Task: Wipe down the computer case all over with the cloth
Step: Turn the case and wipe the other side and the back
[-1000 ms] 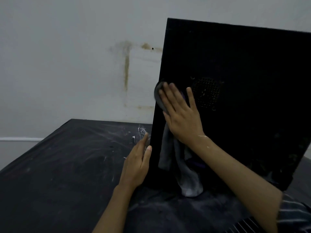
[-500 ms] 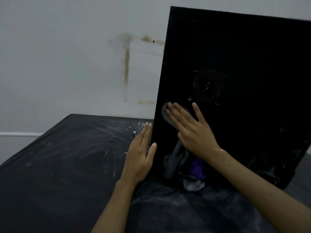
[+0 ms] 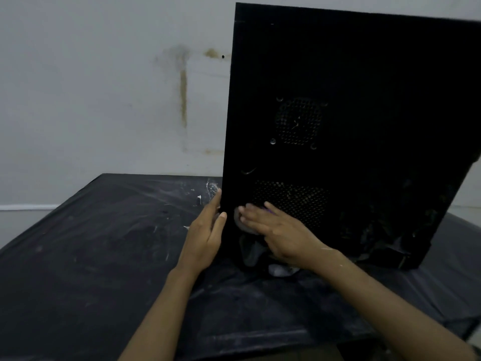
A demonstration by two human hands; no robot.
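A tall black computer case [image 3: 364, 87] stands on end on the desk [image 3: 91, 243], tilted slightly, its flat matte metal side facing the camera. The panel has a round perforated fan grille [image 3: 298, 121] in its upper half and a wide rectangular patch of small holes [image 3: 291, 199] lower down. The right hand [image 3: 281, 230] lies flat near the panel's lower left corner, fingers straight and spread, pressing a soft grey cloth [image 3: 250, 252] against the metal. The cloth bunches under the palm and hangs in limp folds, a pale end touching the desk. The left hand [image 3: 205, 238] rests open against the case's left edge, fingers straight. The desk's dark covering is dusty and scratched with white streaks. Behind is a pale wall [image 3: 104, 87] with a brown stain [image 3: 183, 95].
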